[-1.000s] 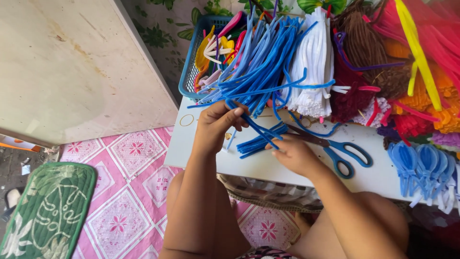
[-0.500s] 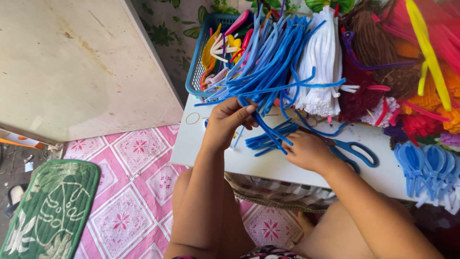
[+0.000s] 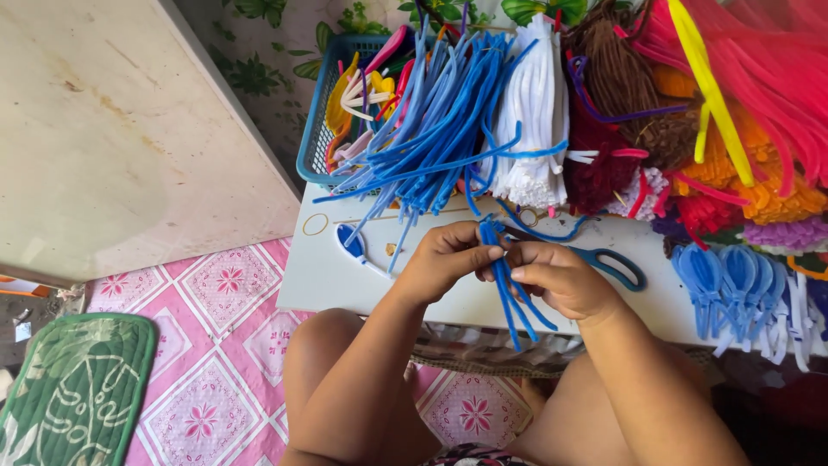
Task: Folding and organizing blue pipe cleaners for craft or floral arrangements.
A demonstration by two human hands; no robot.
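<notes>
Blue stems lifted off the surface, now pinched between both your hands at frame centre.

Your small bundle of blue stems was lying on the white surface a second ago; now your left hand and right hand both close fingertips on its upper end, tails hanging down. The blue-handled scissors lie untouched just behind your right hand; the large blue pile sits above, spilling from the basket.
</notes>
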